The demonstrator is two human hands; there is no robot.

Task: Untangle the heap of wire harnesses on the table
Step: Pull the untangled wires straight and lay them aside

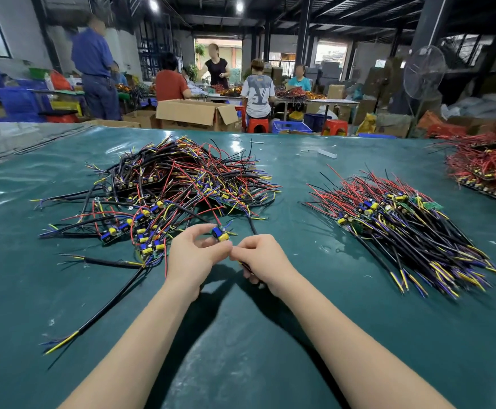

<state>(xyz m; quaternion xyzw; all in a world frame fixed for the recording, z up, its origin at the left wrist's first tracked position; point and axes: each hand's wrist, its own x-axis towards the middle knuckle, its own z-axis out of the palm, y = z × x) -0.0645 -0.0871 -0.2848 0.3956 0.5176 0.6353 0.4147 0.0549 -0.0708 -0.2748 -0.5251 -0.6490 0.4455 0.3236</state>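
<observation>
A tangled heap of wire harnesses [179, 184], with black, red, yellow and blue wires and small boards, lies on the green table [270, 335] ahead and to the left. My left hand [195, 255] pinches one small harness board [220, 234] carrying a blue and a yellow part, just in front of the heap. My right hand [263, 258] sits right beside it, fingers curled round that harness's black cable, which runs under the palm. The two hands' fingertips almost touch. A sorted pile of harnesses [412, 222] lies aligned to the right.
One loose black cable [108, 308] with yellow and blue ends trails across the table at the near left. A stack of red-wired boards [485, 166] sits at the far right edge. Beyond the table stand cardboard boxes [196, 113], stools, a fan and several people at other benches.
</observation>
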